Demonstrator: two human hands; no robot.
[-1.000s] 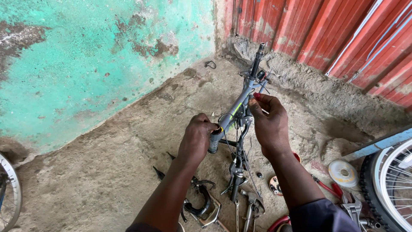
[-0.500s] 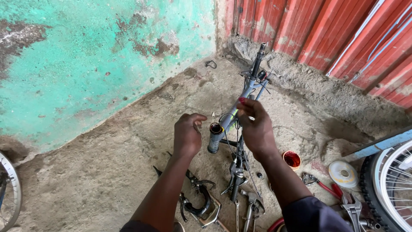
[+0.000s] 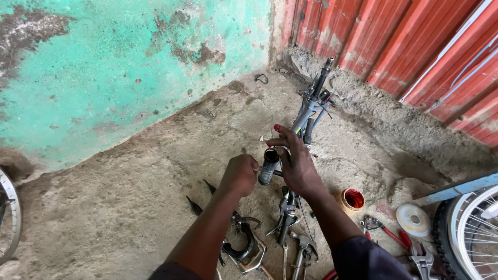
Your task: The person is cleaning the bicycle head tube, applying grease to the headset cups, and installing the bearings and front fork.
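Observation:
A grey bicycle frame (image 3: 311, 106) lies tilted on the concrete floor, its open head tube (image 3: 269, 165) pointing toward me. My right hand (image 3: 294, 158) rests on the frame just behind the head tube, fingers curled round the tube. My left hand (image 3: 239, 175) is closed into a fist just left of the head tube opening; whether it pinches a small part I cannot tell. Below the hands lie black handlebars with brake levers (image 3: 286, 215).
A small orange tub of red grease (image 3: 353, 200), red-handled pliers (image 3: 381, 229), a white disc (image 3: 413, 219) and spanners (image 3: 301, 256) lie on the floor. Bicycle wheels stand at the right (image 3: 474, 233) and left (image 3: 8, 218) edges. A turquoise wall and red corrugated sheet enclose the corner.
Both hands have slid down the frame toward me. The left hand has come off the tube and now sits beside the head tube opening. The grease tub is now uncovered.

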